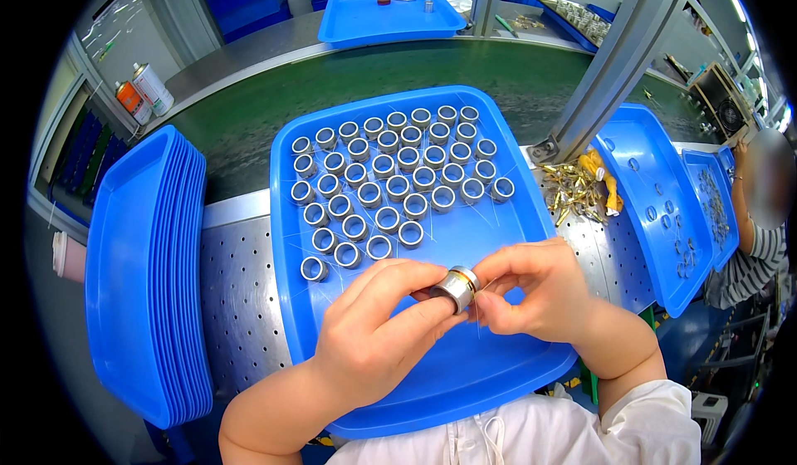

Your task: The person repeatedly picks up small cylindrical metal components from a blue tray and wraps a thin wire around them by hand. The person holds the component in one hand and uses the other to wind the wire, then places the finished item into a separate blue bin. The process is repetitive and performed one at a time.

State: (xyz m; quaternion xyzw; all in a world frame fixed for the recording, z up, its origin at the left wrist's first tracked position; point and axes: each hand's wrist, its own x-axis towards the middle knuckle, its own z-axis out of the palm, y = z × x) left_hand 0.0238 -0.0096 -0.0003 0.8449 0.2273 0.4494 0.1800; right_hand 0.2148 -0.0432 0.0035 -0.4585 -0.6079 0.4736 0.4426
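A green belt (241, 133) crosses the far side; a blue tray (415, 394) holds about forty-one metal rings (387, 218); one held ring (456, 290) is above its near part.
The left hand (374, 332) grips that one between closed fingers; the right hand (540, 291) pinches at its right end, any hold on wire unclear; the ranked ones may be done, this one seems unfinished.

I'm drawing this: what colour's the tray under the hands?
The tray is blue; best view: head.
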